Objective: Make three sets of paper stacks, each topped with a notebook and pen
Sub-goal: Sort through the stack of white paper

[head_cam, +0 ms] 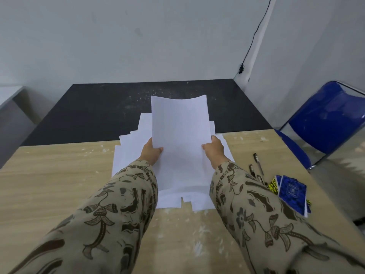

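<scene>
Head view: The left hand (152,153) and the right hand (214,150) both hold a bundle of plain white paper sheets (180,125). The left hand grips the bundle's left edge, with the thumb on top of the paper. The right hand grips the right edge the same way, thumb on top. The bundle sits between the two hands and is lifted, and its far end sticks out past the fingers and curves a little.

Under both hands lies a messy pile of loose white paper (130,153). It spreads out to the left of the left hand and back toward the person's arms. The pile rests on a light brown wooden tabletop (49,175) with pale scuff marks.

To the right of the right hand, a few black pens (258,165) lie on the tabletop. Just past them, closer to the person's right elbow, lie small blue notebooks with patterned covers (292,194), partly one over another.

Beyond the hands is a flat black surface (94,111) that reaches the grey wall. Far to the right of the right hand stands a blue folding chair (325,119). Both arms wear tan sleeves with a dark brown leafy print (122,204).
</scene>
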